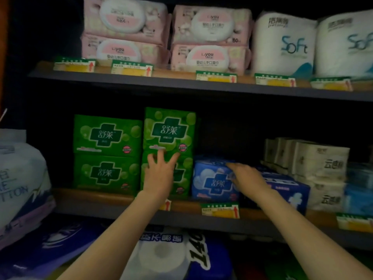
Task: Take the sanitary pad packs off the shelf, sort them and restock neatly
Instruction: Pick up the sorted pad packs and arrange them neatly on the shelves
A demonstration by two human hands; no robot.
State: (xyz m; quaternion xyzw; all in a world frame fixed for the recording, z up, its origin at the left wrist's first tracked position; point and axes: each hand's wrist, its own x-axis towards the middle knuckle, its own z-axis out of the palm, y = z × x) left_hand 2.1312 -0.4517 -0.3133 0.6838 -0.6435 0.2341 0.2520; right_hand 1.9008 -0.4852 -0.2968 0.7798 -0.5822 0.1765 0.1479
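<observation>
Blue pad pack (214,180) on the middle shelf (125,196), standing face-out, long axis running left to right, just right of the green stacks. Right hand (245,176) draped over its top right corner, fingers curved onto the wrap in what looks like a grip around the pack's upper edge; blurred, so hard to say how firm. Left hand (159,172) just left of the blue pack, fingers spread and straight, pressed flat on the taller green stack (168,150), holding nothing. Right hand clearly the nearer one to the blue pack; probable pull straight out toward the aisle. Tight against the blue pack's left side, the green stack, likely to be dragged along unless steadied. Right of the blue pack, a flatter blue box (288,188), touching or nearly so. Further left of it, a second green stack (107,152); further right, beige tissue bundles (321,168). Above, pink wipes packs (210,37).
</observation>
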